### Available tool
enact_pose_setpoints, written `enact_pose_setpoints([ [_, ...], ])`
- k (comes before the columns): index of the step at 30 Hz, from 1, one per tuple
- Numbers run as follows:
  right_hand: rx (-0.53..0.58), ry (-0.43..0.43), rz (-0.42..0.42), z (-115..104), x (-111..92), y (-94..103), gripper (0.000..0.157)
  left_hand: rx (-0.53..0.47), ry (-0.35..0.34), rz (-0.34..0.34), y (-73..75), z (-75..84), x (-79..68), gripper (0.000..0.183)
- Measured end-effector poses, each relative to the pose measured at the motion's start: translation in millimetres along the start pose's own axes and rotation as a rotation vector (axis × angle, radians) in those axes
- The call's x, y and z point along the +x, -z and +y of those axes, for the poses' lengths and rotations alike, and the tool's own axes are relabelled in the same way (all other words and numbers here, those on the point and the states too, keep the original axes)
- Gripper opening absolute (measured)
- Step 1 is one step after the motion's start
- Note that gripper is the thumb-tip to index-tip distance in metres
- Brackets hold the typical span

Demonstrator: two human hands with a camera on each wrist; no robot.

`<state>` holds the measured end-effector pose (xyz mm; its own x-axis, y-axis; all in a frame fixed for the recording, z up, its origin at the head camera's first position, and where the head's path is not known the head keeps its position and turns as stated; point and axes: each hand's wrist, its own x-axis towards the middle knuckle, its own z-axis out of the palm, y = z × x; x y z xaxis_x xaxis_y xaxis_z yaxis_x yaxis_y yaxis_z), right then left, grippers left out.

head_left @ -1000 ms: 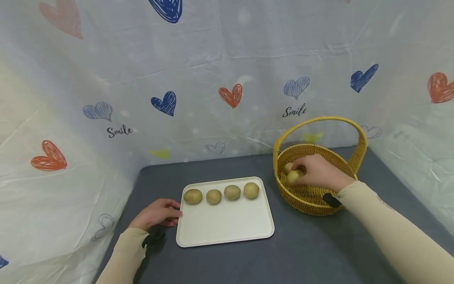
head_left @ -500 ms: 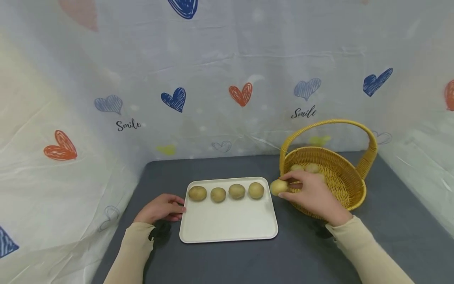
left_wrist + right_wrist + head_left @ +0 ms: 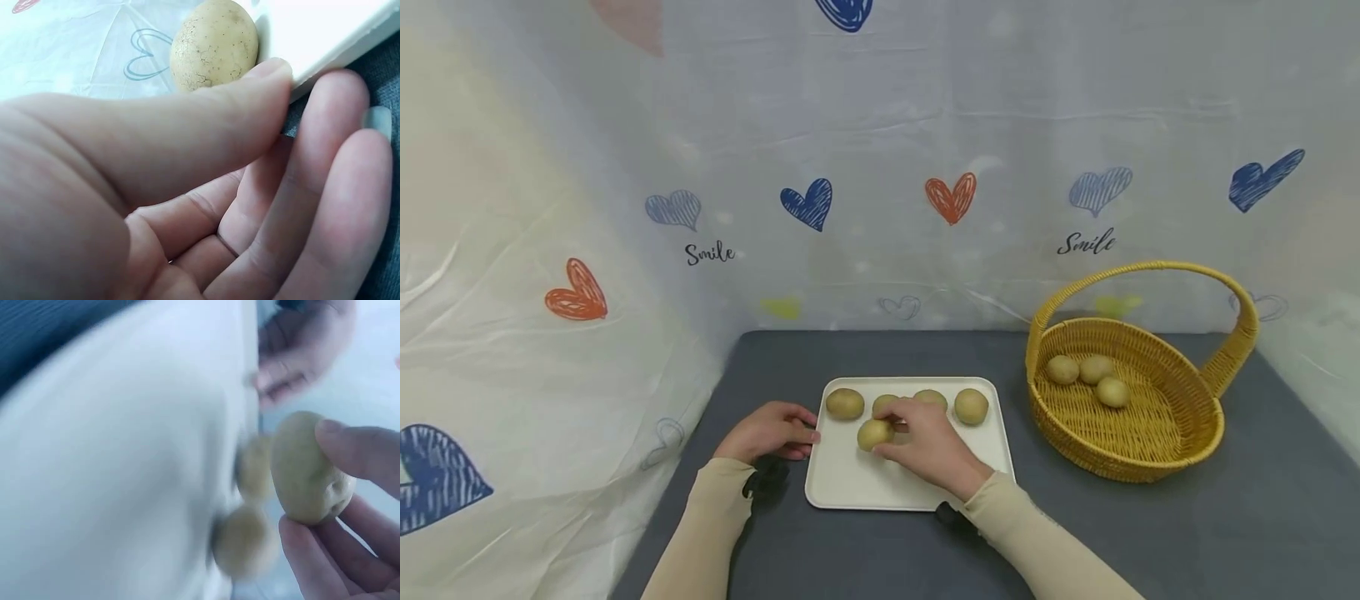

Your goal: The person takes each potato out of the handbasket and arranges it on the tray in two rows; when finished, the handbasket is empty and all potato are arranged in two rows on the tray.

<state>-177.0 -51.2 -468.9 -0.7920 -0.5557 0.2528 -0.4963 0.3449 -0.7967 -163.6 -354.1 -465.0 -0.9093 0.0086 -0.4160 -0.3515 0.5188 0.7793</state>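
Note:
My right hand [image 3: 928, 446] holds a potato [image 3: 874, 435] by its fingertips over the left half of a white tray [image 3: 853, 492]. In the right wrist view the held potato [image 3: 306, 469] sits between thumb and fingers. A row of several potatoes lies along the tray's far side, the leftmost potato [image 3: 845, 404] in the corner and the rightmost potato [image 3: 972, 407] near the other end. My right hand partly hides the middle ones. At the tray's left edge, my left hand [image 3: 775, 432] grips the rim, thumb [image 3: 250, 106] on top and fingers against the side.
A yellow wicker basket [image 3: 1120, 458] with a tall handle [image 3: 1150, 267] stands at the right on the dark table [image 3: 850, 558]. Three potatoes [image 3: 1096, 369] lie inside it. A white curtain [image 3: 880, 125] printed with hearts hangs behind the table.
My right hand has lifted a potato out of the basket and carried it left over the tray. My left hand stays at the tray's left edge. The head view has shifted.

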Motion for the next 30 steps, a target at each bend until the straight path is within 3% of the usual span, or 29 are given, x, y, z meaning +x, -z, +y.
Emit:
enact_pose_setpoints([
  [12, -0.127, 0.010, -0.033, -10.8, 21.2, -44.8, 0.037, 0.015, 0.006, -0.012, -2.7, 9.4, 4.5, 0.036],
  [30, -0.176, 0.024, -0.041, -12.4, 22.1, -64.0, 0.042, 0.013, 0.018, -0.002, -0.4, 3.1, 2.0, 0.035],
])
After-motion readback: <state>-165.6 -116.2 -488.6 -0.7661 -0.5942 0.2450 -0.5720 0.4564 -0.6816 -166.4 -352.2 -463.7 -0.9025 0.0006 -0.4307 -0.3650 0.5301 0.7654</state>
